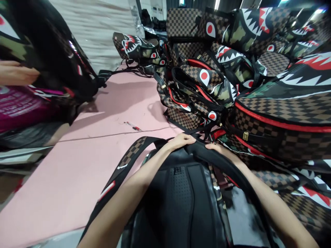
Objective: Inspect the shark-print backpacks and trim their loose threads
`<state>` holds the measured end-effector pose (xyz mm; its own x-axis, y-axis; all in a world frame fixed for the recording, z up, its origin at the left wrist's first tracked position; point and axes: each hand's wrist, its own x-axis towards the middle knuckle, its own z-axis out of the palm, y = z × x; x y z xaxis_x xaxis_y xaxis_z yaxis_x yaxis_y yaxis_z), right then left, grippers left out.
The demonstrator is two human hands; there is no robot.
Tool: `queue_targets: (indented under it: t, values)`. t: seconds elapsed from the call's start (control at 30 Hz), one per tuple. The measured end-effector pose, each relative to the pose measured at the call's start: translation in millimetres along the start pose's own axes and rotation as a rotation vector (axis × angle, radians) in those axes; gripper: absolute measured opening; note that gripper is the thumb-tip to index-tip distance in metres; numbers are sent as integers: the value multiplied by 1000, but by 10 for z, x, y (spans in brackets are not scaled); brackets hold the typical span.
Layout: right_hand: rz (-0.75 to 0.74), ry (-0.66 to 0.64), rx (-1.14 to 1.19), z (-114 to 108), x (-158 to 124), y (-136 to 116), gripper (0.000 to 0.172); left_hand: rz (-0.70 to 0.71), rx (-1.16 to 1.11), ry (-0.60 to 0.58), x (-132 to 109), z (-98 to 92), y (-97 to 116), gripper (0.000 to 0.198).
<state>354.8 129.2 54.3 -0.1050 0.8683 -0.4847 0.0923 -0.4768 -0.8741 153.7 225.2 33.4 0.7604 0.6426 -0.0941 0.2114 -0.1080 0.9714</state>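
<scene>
A black backpack [178, 203] stands close below the camera, its padded back panel facing up toward me. At its top edge, my left hand [182, 140] has its fingers closed on the black material near the strap base. Just to the right, my right hand [216, 148] grips the upper part of the padded black shoulder strap [232, 170], its fingers partly hidden behind it. The other strap [129, 155], with a checkered and black pattern, arches to the left of my left forearm.
Many checkered and camouflage backpacks [284, 120] are piled along the right and back. A pink table [85, 165] carries a pen [133, 126]. At upper left, another person's hand [18, 74] holds a dark backpack [57, 44]. A magenta bag [23, 106] lies below it.
</scene>
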Motion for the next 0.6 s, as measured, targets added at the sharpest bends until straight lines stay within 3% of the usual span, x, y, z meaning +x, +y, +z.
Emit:
queue_targets:
  t: [0.1, 0.27, 0.4, 0.6]
  values:
    - [-5, -53, 162, 141, -10, 153, 28, 77, 184, 59, -34, 108, 55, 31]
    - [52, -19, 296, 343, -156, 259, 29, 4, 390, 198, -102, 246, 88, 52]
    - [131, 0, 393, 233, -595, 578, 29, -7, 399, 200, -99, 289, 71, 51]
    - [214, 191, 492, 70, -1300, 1214, 27, -80, 422, 210, -64, 321, 94, 48]
